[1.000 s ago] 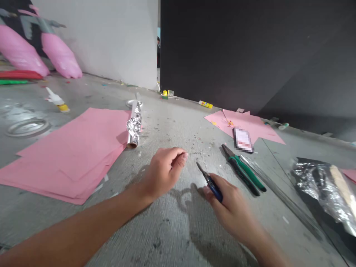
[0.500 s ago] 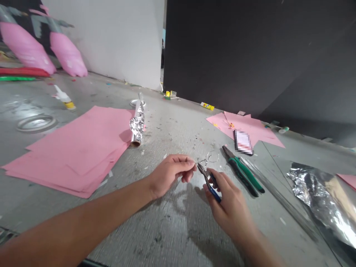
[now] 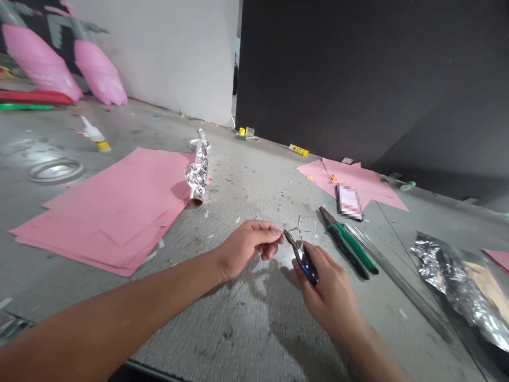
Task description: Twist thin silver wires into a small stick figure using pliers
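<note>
A thin twisted wire piece [image 3: 299, 230] stands just beyond the jaws of small blue-handled pliers [image 3: 305, 270]. My left hand [image 3: 250, 246] pinches the wire's near end between thumb and fingers, close to the plier tips. Wrapped round the blue handles is my right hand [image 3: 328, 281], with the jaws pointing up and left at the wire. Whether the jaws touch the wire is too small to tell. Right of my right hand lie larger green-and-black pliers [image 3: 352, 249], beside a bundle of straight wires [image 3: 397, 281].
Pink sheets [image 3: 119, 207] and a foil roll [image 3: 198, 175] lie left. Behind at right are more pink sheets [image 3: 369, 185] and a blurred card-like object [image 3: 350, 202]. Crumpled foil [image 3: 457, 286] is at far right. A glue bottle [image 3: 95, 134] and silver ring [image 3: 56, 171] lie far left.
The twisted wire piece has turned, and its loop now appears narrower. Both hands have stayed in nearly the same place. The whole view has shifted slightly.
</note>
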Demonstrator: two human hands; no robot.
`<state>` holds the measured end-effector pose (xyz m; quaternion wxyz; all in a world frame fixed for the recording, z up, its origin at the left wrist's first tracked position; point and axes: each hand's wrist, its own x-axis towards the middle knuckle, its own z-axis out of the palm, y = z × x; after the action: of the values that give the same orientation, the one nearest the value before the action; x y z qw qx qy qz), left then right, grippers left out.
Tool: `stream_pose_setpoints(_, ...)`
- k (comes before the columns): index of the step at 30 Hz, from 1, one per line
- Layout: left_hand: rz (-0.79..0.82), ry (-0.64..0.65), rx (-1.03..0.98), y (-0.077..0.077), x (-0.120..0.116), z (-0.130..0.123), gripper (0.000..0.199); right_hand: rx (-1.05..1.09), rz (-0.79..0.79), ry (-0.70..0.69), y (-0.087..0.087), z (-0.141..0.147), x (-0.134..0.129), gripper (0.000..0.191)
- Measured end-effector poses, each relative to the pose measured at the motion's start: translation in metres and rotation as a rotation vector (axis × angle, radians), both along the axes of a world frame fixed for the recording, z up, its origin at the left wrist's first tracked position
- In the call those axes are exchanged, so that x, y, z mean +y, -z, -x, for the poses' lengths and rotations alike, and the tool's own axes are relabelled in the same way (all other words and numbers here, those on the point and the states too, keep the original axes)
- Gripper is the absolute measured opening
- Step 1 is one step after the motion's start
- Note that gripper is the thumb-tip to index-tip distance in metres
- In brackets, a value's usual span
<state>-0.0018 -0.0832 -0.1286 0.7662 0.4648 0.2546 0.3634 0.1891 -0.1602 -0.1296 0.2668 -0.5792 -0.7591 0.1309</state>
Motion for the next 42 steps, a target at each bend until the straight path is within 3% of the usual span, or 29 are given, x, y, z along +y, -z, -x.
stream_pose_setpoints(42,0.036,0.024,-0.022,0.0007,-0.0002,-0.0007,0.024,-0.004,0.019,-0.010,0.0008,0.0025,0.0001,0.030)
